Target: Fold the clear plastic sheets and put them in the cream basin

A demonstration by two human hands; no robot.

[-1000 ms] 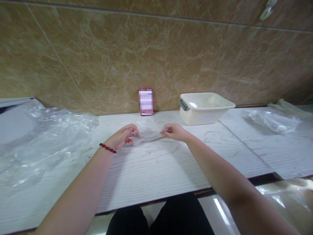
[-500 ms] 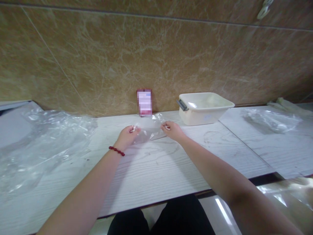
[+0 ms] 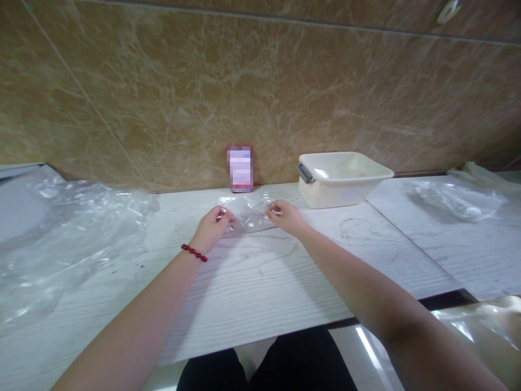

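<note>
A small clear plastic bag (image 3: 249, 213) stretches between my two hands, just above the white wood-grain table (image 3: 260, 288). My left hand (image 3: 214, 224), with a dark red bead bracelet (image 3: 194, 253) on its wrist, pinches the bag's left side. On the right side, my right hand (image 3: 287, 217) grips the bag between thumb and fingers. Behind the bag, a phone (image 3: 241, 169) with a blurred screen leans upright against the wall. To the right of my right hand stands a cream plastic bin (image 3: 337, 190) with a grey handle.
Clear plastic sheeting (image 3: 93, 233) is heaped over the table's left side. At the far right lies more crumpled clear plastic (image 3: 459, 201). A brown marbled wall (image 3: 260, 81) rises along the table's back edge.
The bag looks more crinkled and slightly less tall between my hands. Both hands stay pinched on it, shifting only a little. The camera view has moved slightly.
</note>
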